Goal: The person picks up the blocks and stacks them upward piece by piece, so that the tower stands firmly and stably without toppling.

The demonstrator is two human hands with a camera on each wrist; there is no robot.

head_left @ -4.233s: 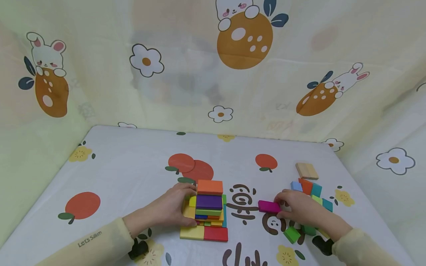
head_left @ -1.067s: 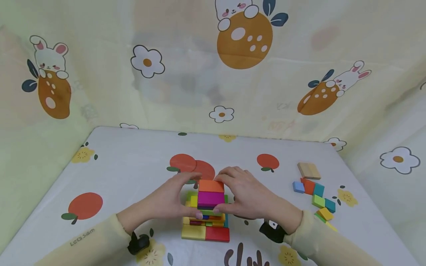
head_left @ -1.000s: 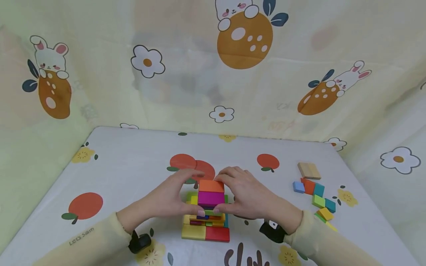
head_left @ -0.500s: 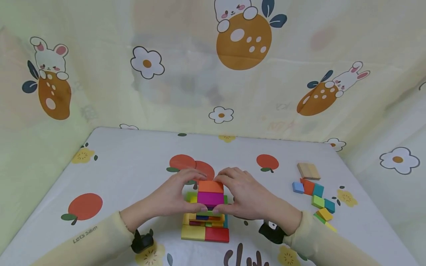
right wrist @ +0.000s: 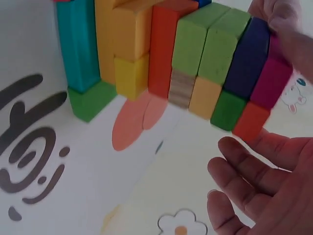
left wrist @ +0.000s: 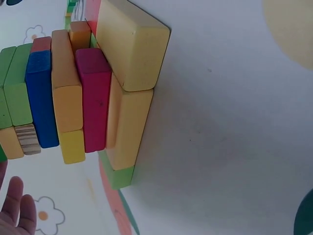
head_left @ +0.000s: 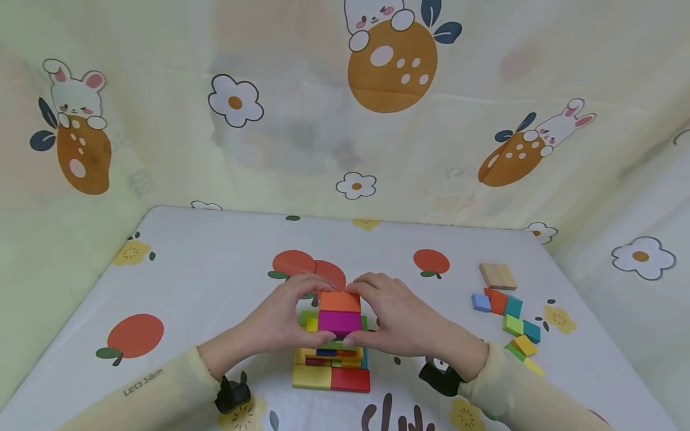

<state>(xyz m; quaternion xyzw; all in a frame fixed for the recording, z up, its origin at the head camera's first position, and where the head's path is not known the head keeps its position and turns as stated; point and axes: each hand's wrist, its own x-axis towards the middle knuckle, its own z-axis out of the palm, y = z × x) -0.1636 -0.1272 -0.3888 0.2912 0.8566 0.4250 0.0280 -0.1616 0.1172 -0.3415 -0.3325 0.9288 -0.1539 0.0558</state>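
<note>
A tower of coloured wooden blocks stands on the white printed cloth, a yellow block and a red block at its front base. On top, a magenta block lies in front of an orange block. My left hand pinches this pair at its left end, thumb at the magenta front and fingers at the orange back. From the right, my right hand does the same. Just beneath shows a purple block in the right wrist view. Lower layers, including a blue block, fill the left wrist view.
Loose pieces lie at the right of the table: plain wood blocks, a light blue block, a teal block, a yellow block and several others. A printed fabric curtain rises behind the table.
Four seconds ago my right hand held the magenta block out to the right; now it lies atop the tower. My left hand has risen from the tower's side, its fingers lately closing in on the top.
</note>
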